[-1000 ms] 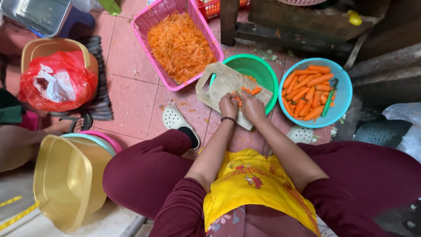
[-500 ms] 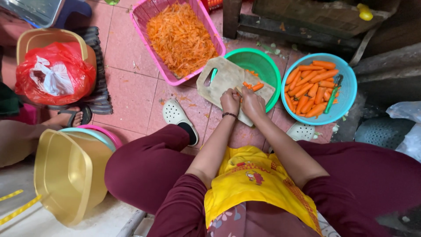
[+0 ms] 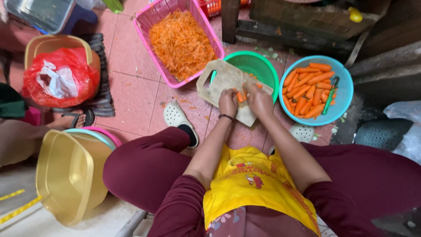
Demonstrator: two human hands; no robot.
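Note:
My left hand [image 3: 228,102] and my right hand [image 3: 259,100] meet over a pale wooden cutting board [image 3: 221,81] that rests on a green basin [image 3: 258,66]. Between them sits a piece of carrot [image 3: 240,96]; the left hand grips it. The right hand is closed beside it, and whatever it holds is hidden. A blue bowl [image 3: 344,98] to the right holds several peeled carrots [image 3: 307,90] and a green peeler [image 3: 330,96]. A pink basket [image 3: 160,17] above the board is filled with shredded carrot [image 3: 180,41].
A tan basket with a red plastic bag [image 3: 59,77] stands at left. A yellow tub [image 3: 66,175] leans on stacked bowls at lower left. Another person's foot in a sandal [image 3: 76,119] is near it. White clogs [image 3: 177,118] are on the pink tiled floor. Dark wooden furniture [image 3: 307,22] stands behind.
The view has shifted slightly. My hands stay together on the board, with the carrot piece now showing between them.

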